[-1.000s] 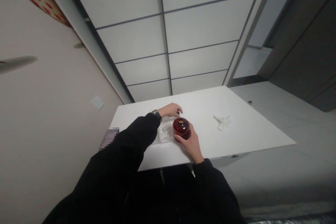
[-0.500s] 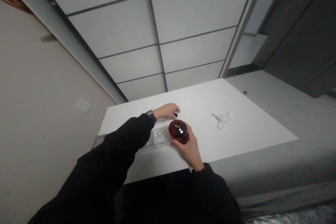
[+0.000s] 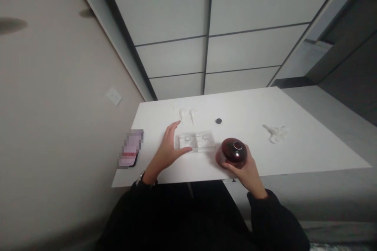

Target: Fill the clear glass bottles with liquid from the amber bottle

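My right hand (image 3: 249,170) is wrapped round a dark red glossy bottle (image 3: 231,153) with a round shoulder and an uncapped neck. The bottle is near the front edge of the white table (image 3: 309,149). To its left lies a clear plastic box (image 3: 196,143) with two compartments, a small item in each, too faint to name. My left hand (image 3: 166,151) is at the box's left end, thumb and fingers spread and holding nothing; whether it touches the box I cannot tell. A small round black cap (image 3: 218,120) lies behind the bottle.
Two small white nozzle-like pieces (image 3: 192,116) lie behind the box. On the right is a crumpled white item (image 3: 276,133), perhaps tissue. A blurred-out phone-like object (image 3: 131,151) lies at the table's left edge. A wall stands left, panelled doors (image 3: 176,59) behind.
My left hand has drawn back from the black cap, which now lies on the table, to the left end of the box. My right hand still holds the bottle. The view has shifted.
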{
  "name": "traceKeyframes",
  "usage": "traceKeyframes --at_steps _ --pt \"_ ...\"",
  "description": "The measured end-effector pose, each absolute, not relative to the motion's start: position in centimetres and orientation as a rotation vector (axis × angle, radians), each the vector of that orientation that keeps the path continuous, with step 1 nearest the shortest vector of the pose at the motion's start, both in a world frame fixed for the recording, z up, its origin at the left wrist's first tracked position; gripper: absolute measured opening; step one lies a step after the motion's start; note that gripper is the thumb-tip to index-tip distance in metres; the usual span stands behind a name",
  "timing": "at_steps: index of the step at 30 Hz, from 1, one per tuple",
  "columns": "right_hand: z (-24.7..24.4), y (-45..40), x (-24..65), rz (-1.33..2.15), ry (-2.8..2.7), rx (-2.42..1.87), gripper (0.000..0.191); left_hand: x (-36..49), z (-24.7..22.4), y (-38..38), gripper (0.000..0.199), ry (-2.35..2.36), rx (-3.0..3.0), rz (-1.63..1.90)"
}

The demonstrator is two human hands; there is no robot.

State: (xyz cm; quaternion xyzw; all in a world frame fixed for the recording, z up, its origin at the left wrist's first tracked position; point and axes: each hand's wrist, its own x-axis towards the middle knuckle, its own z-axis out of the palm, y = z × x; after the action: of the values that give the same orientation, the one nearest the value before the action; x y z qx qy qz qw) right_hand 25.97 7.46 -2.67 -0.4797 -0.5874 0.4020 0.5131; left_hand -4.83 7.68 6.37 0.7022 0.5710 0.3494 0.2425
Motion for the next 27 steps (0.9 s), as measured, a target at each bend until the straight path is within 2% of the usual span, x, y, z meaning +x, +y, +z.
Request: traceKeyframes --at_steps 3,7,13,20,27 --pt "-2.4 6.2 25.5 1.075 -1.542 -1.068 0.085 -3.6 1.1 6.1 0.106 1.579 1.699 0.993" --pt "-1.7 5.9 23.7 1.201 -1.622 -1.029 0.09 -2.0 -0.5 6.4 0.108 1.601 1.591 1.067" --pt "-1.3 6.2 22.5 1.295 -1.652 -0.992 0.089 -3.5 0.5 5.5 0.081 1.627 1.472 1.097" --pt "-1.2 6.4 22.5 1.331 -1.729 -0.946 0.09 -5.1 4.4 2.0 0.08 1.588 1.36 1.127" --pt "-1.1 6.6 22.5 1.352 -1.751 -0.896 0.093 -4.7 9.2 1.1 0.083 1.584 1.605 0.989"
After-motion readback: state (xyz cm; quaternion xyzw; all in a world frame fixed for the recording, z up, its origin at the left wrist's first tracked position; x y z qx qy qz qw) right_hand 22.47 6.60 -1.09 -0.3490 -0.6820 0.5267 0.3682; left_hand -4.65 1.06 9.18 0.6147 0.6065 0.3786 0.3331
